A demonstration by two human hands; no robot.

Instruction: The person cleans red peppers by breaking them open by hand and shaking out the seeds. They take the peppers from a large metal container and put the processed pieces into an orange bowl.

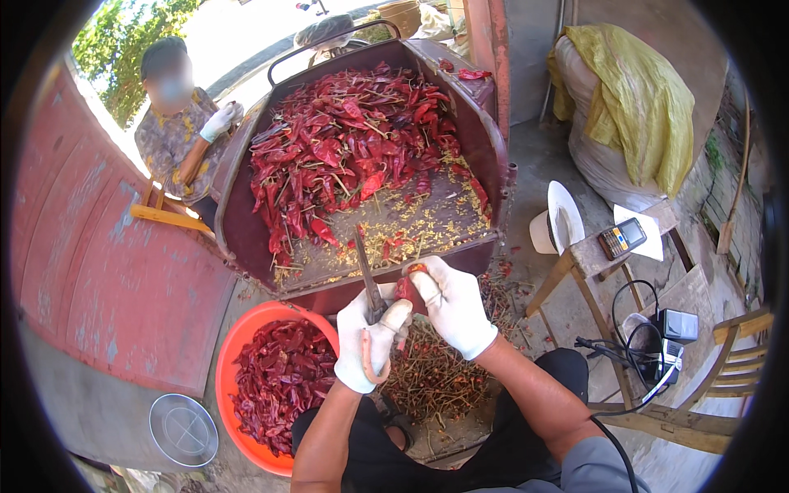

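Note:
My left hand (pixel 366 333), in a white glove, is closed around a pair of scissors (pixel 366 275). Their dark blades point up and away, and a pinkish handle loop shows near my wrist. A dried red chili pepper (pixel 404 289) is between my two hands, with the fingers of my gloved right hand (pixel 454 306) pinched on it. Just beyond is a dark red metal cart bed (pixel 436 209) heaped with dried chilies (pixel 345 144) and scattered yellow seeds. Lower left stands an orange basin (pixel 225 394) full of chili pieces (pixel 279 378). Cut stems (pixel 436 374) cover the ground between my legs.
Across the cart's left side sits a person (pixel 177 140) with a gloved hand raised. At right, a wooden stool (pixel 588 255) bears a handheld device (pixel 622 238); a white hat (pixel 565 215), black cables and a wooden chair (pixel 740 357) are nearby. A round wire-mesh sieve (pixel 183 430) lies lower left.

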